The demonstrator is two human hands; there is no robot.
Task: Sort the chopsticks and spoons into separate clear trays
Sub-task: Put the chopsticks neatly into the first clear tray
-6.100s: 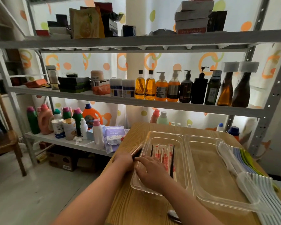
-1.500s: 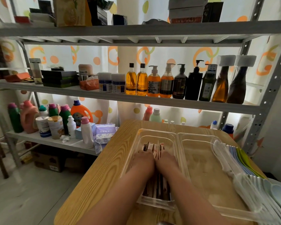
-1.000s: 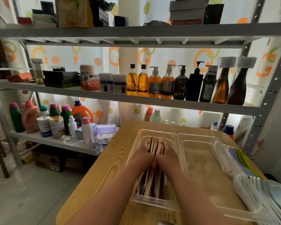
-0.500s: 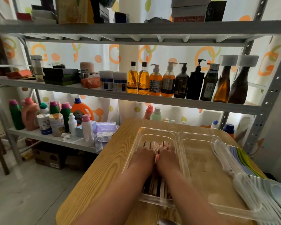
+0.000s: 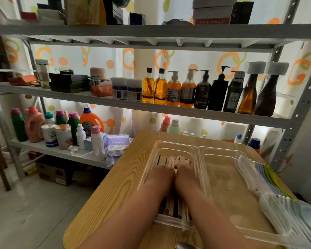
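Two clear trays stand side by side on the wooden table. The left tray [image 5: 152, 155] holds a bundle of chopsticks [image 5: 174, 206], wooden, dark and paper-wrapped, lying lengthwise. My left hand [image 5: 162, 172] and my right hand [image 5: 184, 172] rest side by side, palms down, on top of the chopsticks in the middle of that tray, fingers pressed onto them. The right tray [image 5: 221, 153] holds nothing I can see. A row of spoons [image 5: 280, 200], white, blue and green, lies along the right tray's right edge on the table.
The round-cornered wooden table [image 5: 115, 186] stands before a grey metal shelf rack [image 5: 151, 109] loaded with pump bottles, detergent jugs and boxes. A metal spoon bowl [image 5: 184, 246] shows at the table's near edge. Cardboard boxes sit on the floor at left.
Earlier my hands were at the tray's left edge with chopsticks. Over the last second both hands pressed and shifted the bundle inside the left tray, which now lies flatter.
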